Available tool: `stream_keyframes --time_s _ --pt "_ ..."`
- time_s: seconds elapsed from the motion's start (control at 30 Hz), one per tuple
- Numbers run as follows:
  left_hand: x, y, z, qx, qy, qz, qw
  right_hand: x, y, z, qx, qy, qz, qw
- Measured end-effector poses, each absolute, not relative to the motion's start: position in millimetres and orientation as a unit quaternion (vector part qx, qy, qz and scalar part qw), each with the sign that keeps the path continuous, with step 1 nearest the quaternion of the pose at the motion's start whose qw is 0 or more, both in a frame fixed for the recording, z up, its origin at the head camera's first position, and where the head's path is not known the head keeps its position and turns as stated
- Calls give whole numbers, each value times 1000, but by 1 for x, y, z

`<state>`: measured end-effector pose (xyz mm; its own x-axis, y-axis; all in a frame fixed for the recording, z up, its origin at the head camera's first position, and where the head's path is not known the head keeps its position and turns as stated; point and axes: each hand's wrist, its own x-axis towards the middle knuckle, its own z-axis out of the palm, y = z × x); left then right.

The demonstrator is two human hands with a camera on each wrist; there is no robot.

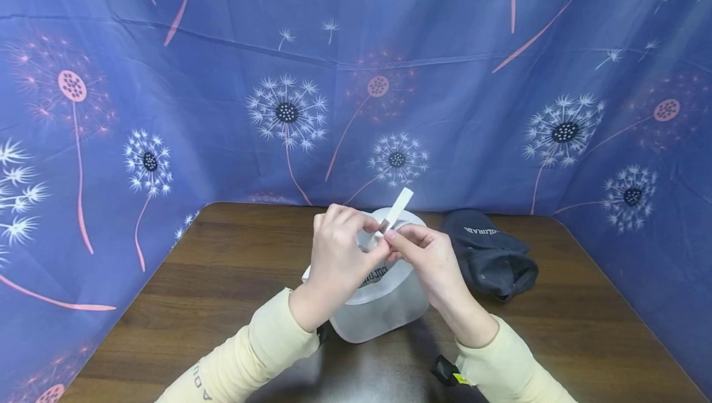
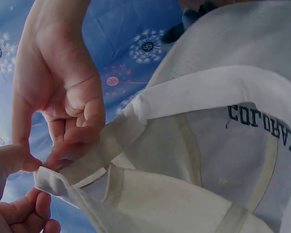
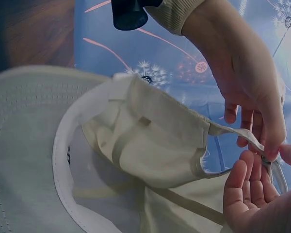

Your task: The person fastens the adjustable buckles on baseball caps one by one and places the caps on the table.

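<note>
A white baseball cap (image 1: 381, 319) is held with its brim toward me and its inside facing up. Dark lettering (image 2: 262, 124) shows inside the front of the crown. My left hand (image 1: 340, 251) pinches the cap's back strap (image 3: 240, 132) at a small dark buckle (image 1: 384, 226), thumb and forefinger bent toward each other. Close beside it, my right hand (image 1: 431, 258) pinches the same strap between thumb and fingers. The strap's pale free end (image 1: 399, 206) sticks up past the fingertips. Fingers partly cover the buckle in both wrist views.
To the right of the white cap lies a dark cap (image 1: 492, 258) with white lettering, its crown slumped on the brown wooden table (image 1: 233, 254). A blue dandelion-print curtain (image 1: 445, 32) hangs behind and along both sides. A black device (image 1: 445, 370) is at my right cuff.
</note>
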<state>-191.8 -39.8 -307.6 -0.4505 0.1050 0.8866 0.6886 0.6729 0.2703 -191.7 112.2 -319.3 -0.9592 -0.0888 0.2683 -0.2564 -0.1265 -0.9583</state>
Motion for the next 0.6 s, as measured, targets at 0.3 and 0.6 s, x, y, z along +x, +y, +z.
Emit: stream_keyframes --time_s 0.3,0.6 --pt "-187 -35 -317 -272 -771 -271 508 -191 113 -323 87 -684 722 62" --pt "-187 -37 -320 -280 -767 -262 515 -190 112 -324 77 -697 709 72"
